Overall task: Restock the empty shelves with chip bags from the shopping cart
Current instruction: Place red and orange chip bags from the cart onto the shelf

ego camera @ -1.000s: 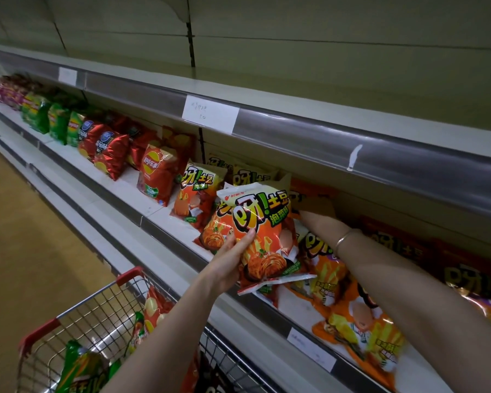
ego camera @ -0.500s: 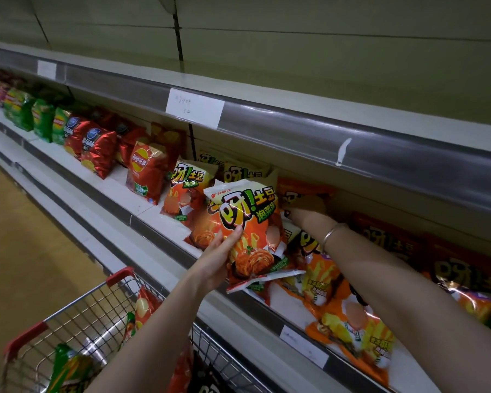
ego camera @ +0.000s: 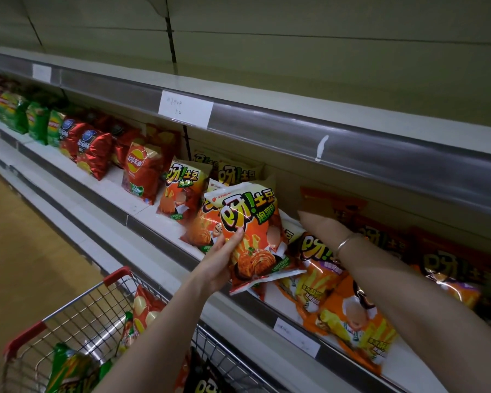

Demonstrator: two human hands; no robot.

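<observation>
I log: left hand (ego camera: 221, 265) grips chip bag (ego camera: 253, 236) upright, long axis vertical, at the shelf (ego camera: 119, 191) front. Right hand (ego camera: 321, 225) reaches deeper, just right; its grasp blurred, cannot tell. Left nearer.

Definitely a supermarket aisle: long metal shelves (ego camera: 267, 120) with paper price tags (ego camera: 185, 112), rows of chip bags (ego camera: 142, 168) running off left, and a red-handled wire shopping cart (ego camera: 77, 316) near.
</observation>
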